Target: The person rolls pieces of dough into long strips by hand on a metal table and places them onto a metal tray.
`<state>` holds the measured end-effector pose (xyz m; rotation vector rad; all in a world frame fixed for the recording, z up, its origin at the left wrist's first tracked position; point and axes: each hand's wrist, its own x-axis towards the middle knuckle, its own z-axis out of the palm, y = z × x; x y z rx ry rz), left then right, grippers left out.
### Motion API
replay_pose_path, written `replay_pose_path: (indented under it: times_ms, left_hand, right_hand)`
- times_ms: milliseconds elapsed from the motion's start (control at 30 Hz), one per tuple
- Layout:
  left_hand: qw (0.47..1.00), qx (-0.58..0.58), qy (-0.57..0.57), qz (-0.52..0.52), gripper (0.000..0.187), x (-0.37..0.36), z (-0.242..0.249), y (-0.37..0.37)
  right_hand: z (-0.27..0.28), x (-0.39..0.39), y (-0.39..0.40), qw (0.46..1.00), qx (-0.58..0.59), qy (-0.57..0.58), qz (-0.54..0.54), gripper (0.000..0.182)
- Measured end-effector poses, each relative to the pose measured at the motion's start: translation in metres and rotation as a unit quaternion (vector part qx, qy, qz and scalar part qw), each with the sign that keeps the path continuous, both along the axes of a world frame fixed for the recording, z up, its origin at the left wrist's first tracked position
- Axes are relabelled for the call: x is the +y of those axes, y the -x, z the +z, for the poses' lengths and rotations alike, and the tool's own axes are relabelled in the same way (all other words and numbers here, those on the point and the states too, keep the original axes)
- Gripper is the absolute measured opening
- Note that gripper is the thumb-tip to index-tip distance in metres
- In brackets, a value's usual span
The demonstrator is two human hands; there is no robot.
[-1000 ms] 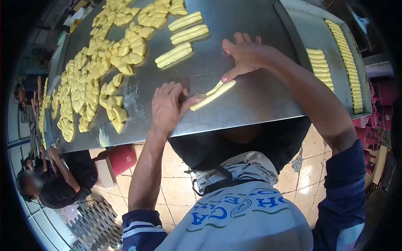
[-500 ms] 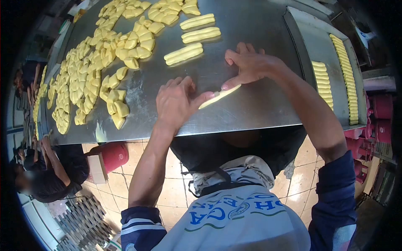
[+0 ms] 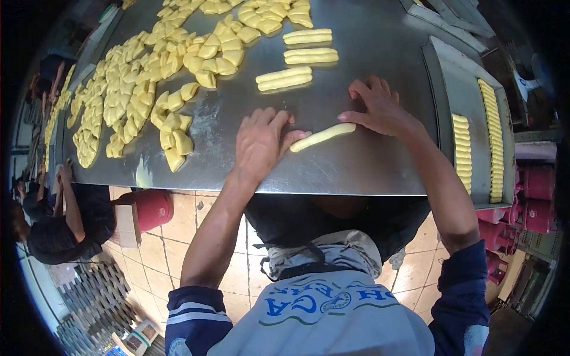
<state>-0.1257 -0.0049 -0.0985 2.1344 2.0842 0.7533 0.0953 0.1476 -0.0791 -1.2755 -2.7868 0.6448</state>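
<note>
A slim yellow dough strip (image 3: 323, 137) lies slanted on the metal table (image 3: 237, 175) between my hands. The thumb of my left hand (image 3: 261, 139) touches its left end, with the other fingers bent above the metal. At its right end rests the thumb of my right hand (image 3: 380, 110), whose fingers are spread apart from it. Beyond my hands lie paired dough strips, one pair (image 3: 284, 79) nearest, with two more pairs behind. Many cut dough pieces (image 3: 175, 133) cover the table's left side.
On the right, a metal tray (image 3: 478, 107) holds two rows of dough strips. Co-workers, one in dark clothing (image 3: 53, 237), are at the left end of the table. A red container (image 3: 155, 209) and a cardboard box (image 3: 126, 225) stand on the tiled floor.
My thumbs have parted toward the two ends of the dough strip, which now shows along its whole length and looks longer. The camera view has shifted slightly.
</note>
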Motion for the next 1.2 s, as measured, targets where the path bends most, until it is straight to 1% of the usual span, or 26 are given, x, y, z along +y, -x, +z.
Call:
replay_pose_path:
  times_ms: [67,167,200,267,300,367,400,467,533,567,667,700,767,800,833,900,967,1067,1100,1200]
  left_hand:
    - [0.999,-0.039,0.036,-0.002,0.031,-0.008,0.005,-0.002]
    - [0.995,-0.067,0.050,-0.057,0.025,-0.024,0.009,-0.011]
    - [0.993,-0.071,0.079,-0.060,0.023,-0.025,0.012,-0.012]
    - [0.986,-0.078,0.132,-0.063,0.020,-0.024,0.018,-0.008]
    - [0.978,-0.123,0.144,-0.086,0.021,-0.021,0.022,-0.002]
    - [0.983,-0.123,0.123,-0.063,0.021,-0.010,0.035,0.013]
    - [0.984,-0.124,0.116,-0.055,0.022,-0.004,0.040,0.022]
    - [0.984,-0.114,0.126,-0.046,0.029,0.006,0.024,0.038]
    - [0.981,-0.113,0.154,-0.030,0.034,0.007,0.019,0.045]
    - [0.986,-0.117,0.117,-0.020,0.041,-0.001,0.016,0.046]
    - [0.975,-0.188,0.079,0.086,0.045,-0.016,0.015,0.039]
    - [0.974,-0.204,0.035,0.093,0.046,-0.019,0.010,0.037]
    - [0.976,-0.187,-0.001,0.110,0.042,-0.024,0.006,0.029]
    - [0.977,-0.176,-0.020,0.119,0.041,-0.024,0.004,0.028]
    - [0.970,-0.206,-0.025,0.129,0.039,-0.023,0.004,0.029]
    - [0.953,-0.261,-0.035,0.151,0.035,-0.021,0.003,0.031]
    - [0.955,-0.252,-0.050,0.148,0.032,-0.020,0.001,0.032]
    - [0.952,-0.260,-0.049,0.156,0.029,-0.022,0.003,0.032]
    - [0.949,-0.267,-0.044,0.159,0.028,-0.022,0.005,0.032]
    - [0.947,-0.273,-0.044,0.162,0.029,-0.023,0.007,0.032]
  right_hand:
    - [0.001,0.006,-0.007,0.995,0.085,0.053,0.029,0.037]
    - [0.014,-0.024,-0.001,0.982,0.128,0.067,0.123,0.016]
    - [0.015,-0.027,0.002,0.983,0.110,0.069,0.128,0.015]
    - [0.018,-0.025,0.011,0.985,0.076,0.067,0.142,0.014]
    - [0.026,-0.023,0.016,0.983,0.103,0.060,0.136,0.016]
    - [0.042,-0.017,0.026,0.978,0.157,0.052,0.126,0.019]
    - [0.038,-0.012,0.030,0.978,0.147,0.045,0.140,0.019]
    - [0.024,-0.001,0.039,0.978,0.126,0.028,0.163,0.020]
    - [0.031,-0.008,0.046,0.977,0.148,0.020,0.149,0.021]
    - [0.036,-0.009,0.051,0.977,0.158,0.016,0.141,0.021]
    - [0.060,-0.005,0.068,0.975,0.198,0.002,0.104,0.021]
    - [0.062,0.000,0.077,0.971,0.211,-0.030,0.109,0.020]
    - [0.065,0.020,0.106,0.959,0.241,-0.095,0.116,0.019]
    - [0.063,0.032,0.125,0.951,0.263,-0.109,0.124,0.018]
    - [0.056,0.043,0.145,0.941,0.285,-0.122,0.132,0.017]
    - [0.034,0.065,0.184,0.930,0.270,-0.182,0.171,0.020]
    - [0.006,0.078,0.221,0.946,0.194,-0.208,0.158,0.022]
    - [-0.016,0.076,0.243,0.940,0.130,-0.259,0.176,0.024]
    - [-0.016,0.075,0.244,0.939,0.158,-0.261,0.160,0.020]
    - [-0.010,0.085,0.232,0.944,0.254,-0.164,0.130,0.017]
